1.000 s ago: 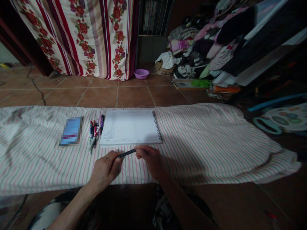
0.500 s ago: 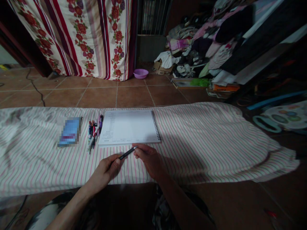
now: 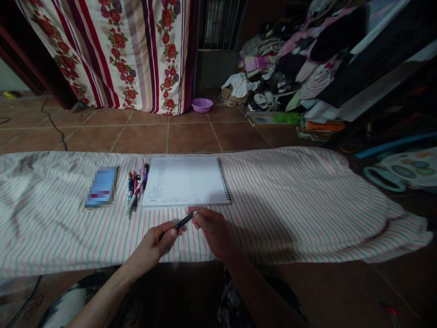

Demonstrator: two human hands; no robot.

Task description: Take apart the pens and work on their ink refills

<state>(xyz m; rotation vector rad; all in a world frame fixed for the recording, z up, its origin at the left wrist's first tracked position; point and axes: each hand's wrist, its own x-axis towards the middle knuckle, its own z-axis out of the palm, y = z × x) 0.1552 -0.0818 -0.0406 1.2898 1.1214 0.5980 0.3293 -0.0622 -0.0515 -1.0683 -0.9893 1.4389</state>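
Near the notebook (image 3: 186,182), black pen (image 3: 182,222) aslant, ends clamped in fingers (image 3: 170,233) of left hand (image 3: 155,243) and right hand (image 3: 213,230)

Pens (image 3: 136,187) left of notebook (image 3: 186,182), perhaps touching

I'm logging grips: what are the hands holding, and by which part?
A pen, held at both ends. The left hand pinches its near end; the right hand holds its far, silvery end with the fingertips.

A striped sheet (image 3: 290,200) on the tiled floor (image 3: 194,136) carries a spiral notebook (image 3: 186,181), a cluster of pens (image 3: 136,187) just beside it, and a blue packet (image 3: 101,187).
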